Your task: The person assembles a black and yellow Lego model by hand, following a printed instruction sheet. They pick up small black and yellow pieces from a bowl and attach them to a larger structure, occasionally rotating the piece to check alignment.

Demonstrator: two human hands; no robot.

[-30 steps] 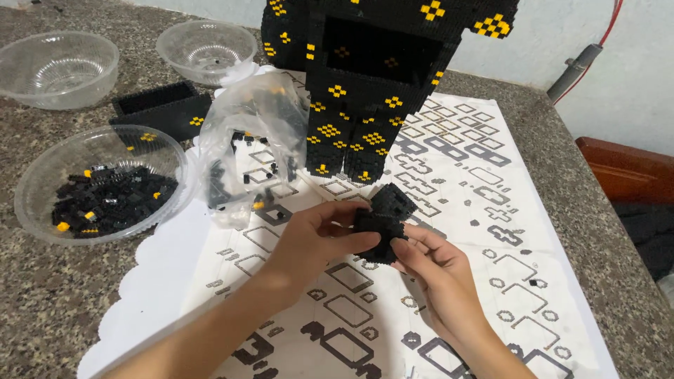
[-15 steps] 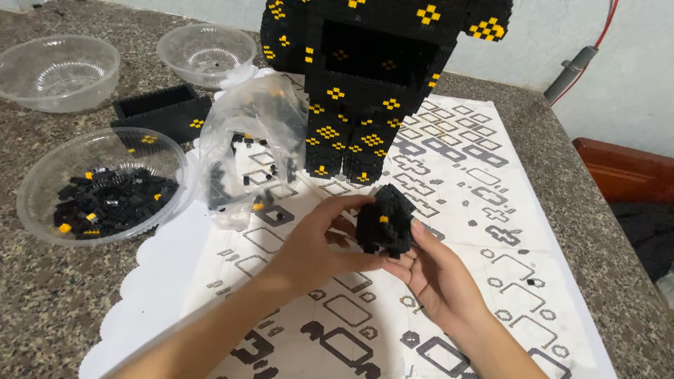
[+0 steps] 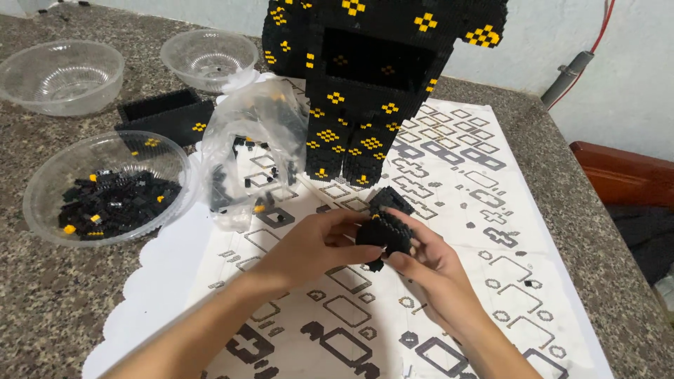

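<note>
- Left hand (image 3: 316,245): reaches in from the lower left, fingers curled around the left side of a small black brick assembly (image 3: 385,228); thumb and fingertips press against it.
- Right hand (image 3: 432,270): comes up from the lower right, palm turned upward, cupping the same assembly from below and from the right; fingertips touch its lower edge.
- Small black brick assembly: a lumpy cluster of tiny black blocks, held between both hands just above the patterned sheet (image 3: 449,210), in front of the large model's base.
- Large block model (image 3: 372,77): a tall black figure with yellow checkered patches, standing upright on the far part of the sheet; its top runs out of view.
- Patterned sheet: white paper printed with black outline shapes, with a scalloped left edge, spread over the speckled stone countertop (image 3: 42,295).
- Clear plastic bag (image 3: 249,154): crumpled, holding loose black pieces, lying just left of the model's base and partly on the sheet.
- Near bowl (image 3: 42,186): transparent, on the countertop to the left, filled with black pieces and a few yellow ones.
- Two empty-looking clear bowls (image 3: 63,74) (image 3: 209,57): farther back on the left; contents too small to tell.
- Black rectangular tray (image 3: 165,112): open-topped block frame, between the bowls and the bag.
- Grey-handled tool (image 3: 572,74): leans against the wall at upper right.
</note>
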